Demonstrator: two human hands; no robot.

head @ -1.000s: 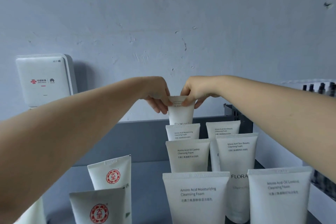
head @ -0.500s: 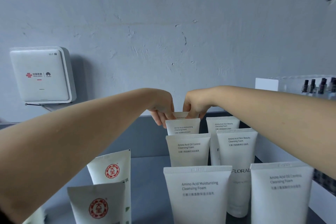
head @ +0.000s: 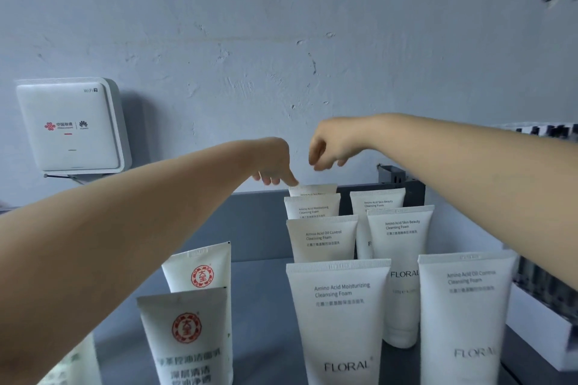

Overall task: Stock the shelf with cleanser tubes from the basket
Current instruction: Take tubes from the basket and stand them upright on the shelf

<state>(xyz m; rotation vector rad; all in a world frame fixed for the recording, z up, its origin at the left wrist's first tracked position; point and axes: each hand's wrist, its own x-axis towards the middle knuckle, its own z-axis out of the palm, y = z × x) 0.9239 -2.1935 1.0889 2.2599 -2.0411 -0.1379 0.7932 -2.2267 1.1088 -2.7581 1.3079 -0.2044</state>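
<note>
Several white FLORAL cleanser tubes stand cap-down in two rows on the grey shelf (head: pixel 262 297). The rearmost tube (head: pixel 313 190) of the left row stands upright against the shelf's back panel, only its top edge showing behind the tube in front. My left hand (head: pixel 275 166) hangs over it, fingers pointing down, one fingertip at the tube's left top corner. My right hand (head: pixel 331 147) hovers above and apart from the tube, fingers loosely curled and holding nothing. No basket is in view.
Two white tubes with a red round emblem (head: pixel 190 331) stand at the front left of the shelf. A white WiFi box (head: pixel 70 128) hangs on the wall at left. A white tray of dark bottles (head: pixel 544 322) borders the shelf on the right.
Both hands lowered the rearmost tube into place behind the row, then let go. The right hand has risen clear of it; the left hand stays just at its top.
</note>
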